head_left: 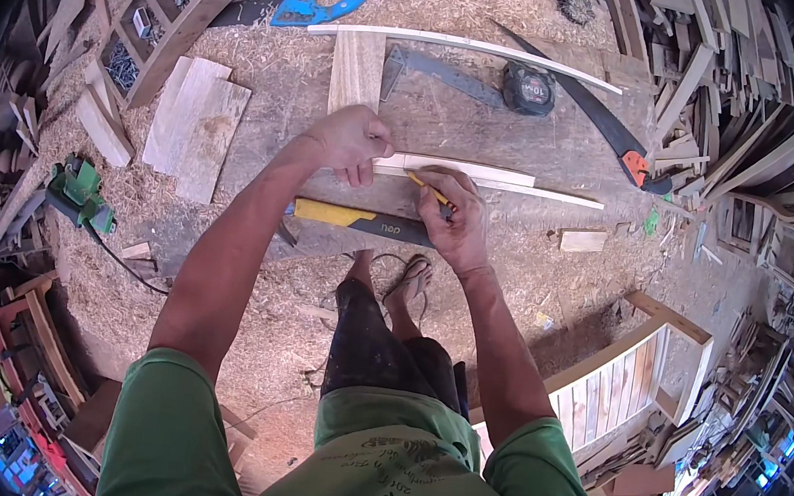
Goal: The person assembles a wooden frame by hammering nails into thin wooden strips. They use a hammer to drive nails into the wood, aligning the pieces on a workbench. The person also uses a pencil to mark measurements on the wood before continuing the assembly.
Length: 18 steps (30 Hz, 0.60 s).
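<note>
Two thin pale wooden strips point(512, 180) lie side by side on the workbench point(586, 137) in front of me. My left hand point(345, 141) is closed around their left end, its fingers curled; that end is hidden beneath it. A yellow pencil point(431, 189) is pinched in my right hand point(460, 221), its tip near the strips' middle. Just below the hands lies a yellow and black tool point(356, 219), its right end partly hidden by my right hand. Above my left hand, a flat board point(356, 72) reaches up to a longer curved strip point(469, 43).
A tape measure point(529, 89) rests by a try square point(446, 75). Saws lie about, one blue-handled point(322, 6), one with an orange and black handle point(635, 167). A divided wooden box point(183, 23) and green power tool point(80, 192) are left; a slatted frame point(613, 375) is lower right.
</note>
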{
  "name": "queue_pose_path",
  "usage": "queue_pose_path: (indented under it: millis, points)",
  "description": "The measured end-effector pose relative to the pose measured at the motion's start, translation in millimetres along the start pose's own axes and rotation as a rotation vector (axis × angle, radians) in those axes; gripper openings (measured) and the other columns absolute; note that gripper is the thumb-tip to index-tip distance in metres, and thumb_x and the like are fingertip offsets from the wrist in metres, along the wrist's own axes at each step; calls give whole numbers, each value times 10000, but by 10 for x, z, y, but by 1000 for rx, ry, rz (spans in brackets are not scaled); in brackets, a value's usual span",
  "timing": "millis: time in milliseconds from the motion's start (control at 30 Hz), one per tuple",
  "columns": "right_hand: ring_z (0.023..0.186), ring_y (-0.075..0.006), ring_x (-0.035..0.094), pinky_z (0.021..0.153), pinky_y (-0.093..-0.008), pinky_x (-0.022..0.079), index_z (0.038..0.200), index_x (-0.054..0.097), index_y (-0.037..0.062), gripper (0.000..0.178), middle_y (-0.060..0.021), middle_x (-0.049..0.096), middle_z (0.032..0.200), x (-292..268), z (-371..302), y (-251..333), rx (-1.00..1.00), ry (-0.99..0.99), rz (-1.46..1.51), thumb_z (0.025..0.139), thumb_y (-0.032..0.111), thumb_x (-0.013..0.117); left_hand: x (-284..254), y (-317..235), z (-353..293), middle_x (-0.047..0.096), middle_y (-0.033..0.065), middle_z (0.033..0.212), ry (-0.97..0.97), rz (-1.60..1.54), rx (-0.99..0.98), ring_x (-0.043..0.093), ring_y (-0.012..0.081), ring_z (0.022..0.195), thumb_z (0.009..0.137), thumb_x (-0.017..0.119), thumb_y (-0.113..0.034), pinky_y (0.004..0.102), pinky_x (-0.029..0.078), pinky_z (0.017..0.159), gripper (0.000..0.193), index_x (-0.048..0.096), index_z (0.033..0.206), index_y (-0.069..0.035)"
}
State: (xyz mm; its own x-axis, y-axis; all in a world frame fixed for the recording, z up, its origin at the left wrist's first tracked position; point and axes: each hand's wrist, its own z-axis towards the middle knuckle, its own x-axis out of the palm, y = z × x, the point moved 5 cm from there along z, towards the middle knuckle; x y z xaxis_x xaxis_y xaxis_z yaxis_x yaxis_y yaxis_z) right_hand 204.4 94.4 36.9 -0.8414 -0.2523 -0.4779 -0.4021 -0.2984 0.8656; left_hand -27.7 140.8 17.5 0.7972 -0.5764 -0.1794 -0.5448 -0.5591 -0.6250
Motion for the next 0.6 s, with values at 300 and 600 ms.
queue_pose_path:
  millis: [300,600]
  points:
    - [992,-206,767,880,-361,591,1191,778,11,235,-113,822,1044,-215,-53,297,352,35,366,1054,167,669,12,120,65,730,71,909,-113,-152,224,655,160,609,661,827,28,338,516,512,441,779,1099,0]
    - [1057,-188,742,974,-344,579,1433,672,-25,325,-126,776,1151,-1017,216,1810,392,-114,346,1159,96,545,103,1154,-1050,718,61,929,-566,-759,339,747,158,771,1110,672,-175,320,626,682,222,727,1247,-9]
